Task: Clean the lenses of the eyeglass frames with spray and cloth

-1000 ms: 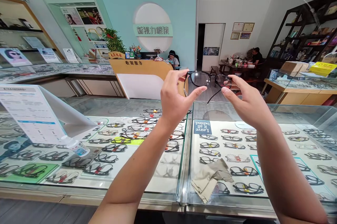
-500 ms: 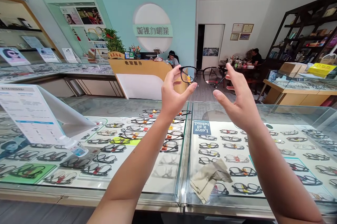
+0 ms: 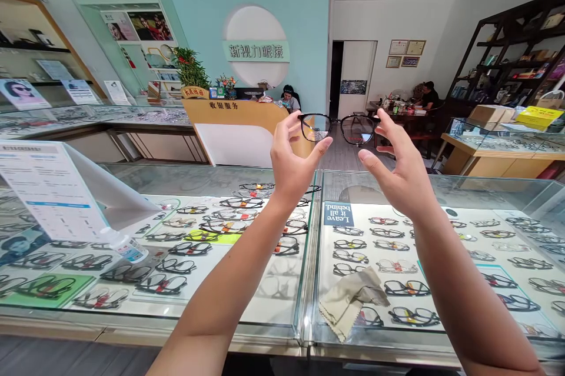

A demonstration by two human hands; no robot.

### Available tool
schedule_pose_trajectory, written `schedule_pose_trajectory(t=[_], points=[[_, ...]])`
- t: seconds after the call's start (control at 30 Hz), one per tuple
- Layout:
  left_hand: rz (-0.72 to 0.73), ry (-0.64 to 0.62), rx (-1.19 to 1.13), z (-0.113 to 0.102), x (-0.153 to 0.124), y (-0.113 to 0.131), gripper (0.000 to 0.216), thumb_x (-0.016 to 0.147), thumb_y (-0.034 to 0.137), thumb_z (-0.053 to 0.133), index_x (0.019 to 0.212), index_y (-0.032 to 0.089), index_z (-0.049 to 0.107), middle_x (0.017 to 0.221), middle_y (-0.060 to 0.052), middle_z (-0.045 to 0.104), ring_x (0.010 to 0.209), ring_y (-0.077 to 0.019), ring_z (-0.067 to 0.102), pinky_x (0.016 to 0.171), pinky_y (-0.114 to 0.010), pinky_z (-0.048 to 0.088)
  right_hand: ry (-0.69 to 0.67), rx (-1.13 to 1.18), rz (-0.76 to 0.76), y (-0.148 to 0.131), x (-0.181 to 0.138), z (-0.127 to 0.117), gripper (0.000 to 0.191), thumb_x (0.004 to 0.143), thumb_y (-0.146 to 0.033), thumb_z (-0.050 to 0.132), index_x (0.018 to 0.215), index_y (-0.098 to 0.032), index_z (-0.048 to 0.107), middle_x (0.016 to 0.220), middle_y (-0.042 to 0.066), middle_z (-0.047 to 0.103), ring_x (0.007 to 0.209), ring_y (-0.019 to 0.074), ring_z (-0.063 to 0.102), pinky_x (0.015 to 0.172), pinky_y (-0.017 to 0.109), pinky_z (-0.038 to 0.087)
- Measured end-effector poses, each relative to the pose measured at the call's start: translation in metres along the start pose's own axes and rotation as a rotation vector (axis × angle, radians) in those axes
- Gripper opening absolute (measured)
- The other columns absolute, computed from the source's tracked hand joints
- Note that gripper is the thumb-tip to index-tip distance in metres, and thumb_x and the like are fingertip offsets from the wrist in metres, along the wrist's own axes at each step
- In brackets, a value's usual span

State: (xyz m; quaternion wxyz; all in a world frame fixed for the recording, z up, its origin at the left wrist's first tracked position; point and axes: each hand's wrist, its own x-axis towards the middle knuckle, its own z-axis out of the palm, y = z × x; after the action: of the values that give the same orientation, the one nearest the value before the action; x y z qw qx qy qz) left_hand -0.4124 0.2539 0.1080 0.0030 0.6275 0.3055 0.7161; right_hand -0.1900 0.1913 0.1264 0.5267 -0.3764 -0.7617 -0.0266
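Note:
A pair of black-framed eyeglasses (image 3: 336, 121) is held up in the air before me, its two clear lenses side by side. My left hand (image 3: 296, 149) grips the left end of the frame between fingers and thumb. At the right end, the fingertips of my right hand (image 3: 399, 158) hold the frame, the thumb standing apart below the lens. Under my arms, on the glass counter top, lie a crumpled beige cleaning cloth (image 3: 353, 300) and, farther left, a small white bottle (image 3: 126, 245) tipped at a slant.
Glass display cases (image 3: 304, 311) full of spectacle frames span the front. A folded paper sign (image 3: 48, 188) stands at left. Beyond are a cashier desk (image 3: 238, 129) with a person (image 3: 289, 99) behind it, and another person (image 3: 429, 96) at a table. Boxes (image 3: 492, 114) sit on a right-hand case.
The eyeglasses have tilted slightly, so the lenses face me more squarely and look rounder. Both hands keep hold and have hardly shifted.

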Motion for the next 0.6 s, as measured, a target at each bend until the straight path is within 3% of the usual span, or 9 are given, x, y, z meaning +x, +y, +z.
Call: schedule_pose_trajectory(t=[0.27, 0.6], points=[[0.17, 0.089, 0.067, -0.001, -0.002, 0.003, 0.078, 0.084, 0.068, 0.084, 0.147, 0.03, 0.056, 0.143, -0.012, 0.064, 0.131, -0.0317, 0.066, 0.11, -0.05, 0.056, -0.002, 0.151, 0.144, 0.003, 0.002, 0.0, 0.073, 0.104, -0.063, 0.06, 0.17, -0.039, 0.04, 0.171, 0.009, 0.051, 0.156, 0.0352, 0.05, 0.117, 0.061, 0.054], [0.283, 0.087, 0.077, -0.003, -0.004, 0.014, 0.074, 0.087, 0.061, 0.085, 0.147, 0.031, 0.056, 0.145, -0.012, 0.062, 0.142, -0.033, 0.059, 0.111, -0.051, 0.057, 0.038, 0.218, 0.232, 0.007, 0.005, -0.004, 0.062, 0.108, -0.069, 0.044, 0.159, -0.036, 0.058, 0.164, 0.007, 0.06, 0.153, 0.0335, 0.055, 0.12, 0.063, 0.052]])
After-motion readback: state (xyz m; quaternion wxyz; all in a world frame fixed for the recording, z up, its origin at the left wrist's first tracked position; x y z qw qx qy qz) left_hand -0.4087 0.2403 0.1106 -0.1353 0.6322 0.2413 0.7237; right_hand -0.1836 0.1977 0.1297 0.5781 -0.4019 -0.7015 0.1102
